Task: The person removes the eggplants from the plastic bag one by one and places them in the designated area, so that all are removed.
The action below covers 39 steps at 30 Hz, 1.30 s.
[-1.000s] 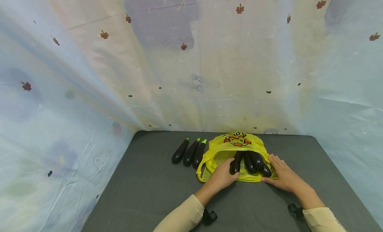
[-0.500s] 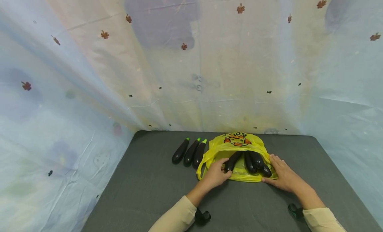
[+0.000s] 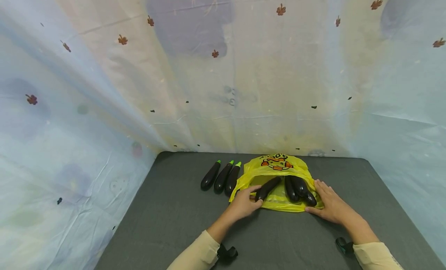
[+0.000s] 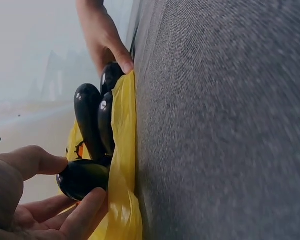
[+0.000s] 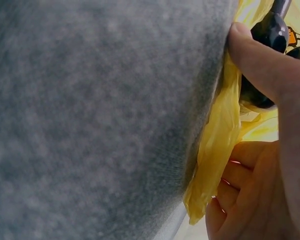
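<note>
A yellow plastic bag [image 3: 248, 180] lies on its side with its mouth facing me. At the mouth's left part, my left hand [image 3: 242, 203] grips the rounded end of a dark eggplant [image 3: 267, 188] between thumb and fingers. That eggplant [image 4: 82, 179] lies slanted, its far end still inside the bag. My right hand [image 3: 333, 203] holds the bag's right edge, thumb at the lower rim and fingers along the outer side. Just inside, near that hand, more eggplants [image 3: 291, 189] lie close together. In the right wrist view the thumb lies over the bag's rim [image 5: 217, 145].
Three eggplants with green stem ends [image 3: 221, 177] lie side by side left of the bag. They rest on a grey cloth-covered table [image 3: 167, 215]. A patterned plastic sheet [image 3: 258, 76] hangs behind and at both sides. Black straps [image 3: 227, 253] sit at both wrists.
My left hand has moved left, drawing the gripped eggplant's rounded end toward the bag's left edge and tilting it. My right hand and the other eggplants stay put.
</note>
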Motion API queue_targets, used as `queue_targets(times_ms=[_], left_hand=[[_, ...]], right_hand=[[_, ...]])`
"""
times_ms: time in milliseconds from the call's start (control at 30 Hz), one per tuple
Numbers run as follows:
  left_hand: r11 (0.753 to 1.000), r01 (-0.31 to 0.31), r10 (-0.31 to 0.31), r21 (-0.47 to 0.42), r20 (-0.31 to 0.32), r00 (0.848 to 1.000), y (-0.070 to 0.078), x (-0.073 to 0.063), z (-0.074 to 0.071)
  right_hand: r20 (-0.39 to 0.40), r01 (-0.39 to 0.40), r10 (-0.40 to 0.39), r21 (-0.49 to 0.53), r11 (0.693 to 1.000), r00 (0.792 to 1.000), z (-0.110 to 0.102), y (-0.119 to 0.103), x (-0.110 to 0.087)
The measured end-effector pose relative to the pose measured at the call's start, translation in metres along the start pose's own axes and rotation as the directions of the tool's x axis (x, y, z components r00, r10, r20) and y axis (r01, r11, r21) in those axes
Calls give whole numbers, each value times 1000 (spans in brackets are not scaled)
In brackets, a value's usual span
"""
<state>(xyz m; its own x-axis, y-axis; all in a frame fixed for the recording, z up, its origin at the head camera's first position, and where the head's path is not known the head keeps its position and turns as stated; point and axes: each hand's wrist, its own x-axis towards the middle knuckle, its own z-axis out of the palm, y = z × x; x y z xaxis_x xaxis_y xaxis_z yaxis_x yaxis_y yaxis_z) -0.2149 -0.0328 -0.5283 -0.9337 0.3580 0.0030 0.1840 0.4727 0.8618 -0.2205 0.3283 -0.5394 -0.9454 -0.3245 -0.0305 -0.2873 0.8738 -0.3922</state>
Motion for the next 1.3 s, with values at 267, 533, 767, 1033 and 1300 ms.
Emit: queue_targets(times_ms=[267,533,767,1033,1300], left_hand=[[999,-19,20,-31,19,1000,-4,-7,-9],[997,-58,60,-43,47,997,-6,-16,-20],[998,-50,52,-36,56,997,-7,-24,-30],[997,-55,58,-46,81,995,-6,-33,-43],[996,-57,62,-65,81,995,-4,-41,-55]], right_hand=[[1,-1,1,17,1000,1000,-1,1,-1],[13,-6,5,28,1000,1000,-2,1,0],[21,-13,12,23,1000,1000,-3,0,1],[16,0,0,22,1000,1000,-2,0,2],[10,-2,2,17,1000,1000,-2,1,2]])
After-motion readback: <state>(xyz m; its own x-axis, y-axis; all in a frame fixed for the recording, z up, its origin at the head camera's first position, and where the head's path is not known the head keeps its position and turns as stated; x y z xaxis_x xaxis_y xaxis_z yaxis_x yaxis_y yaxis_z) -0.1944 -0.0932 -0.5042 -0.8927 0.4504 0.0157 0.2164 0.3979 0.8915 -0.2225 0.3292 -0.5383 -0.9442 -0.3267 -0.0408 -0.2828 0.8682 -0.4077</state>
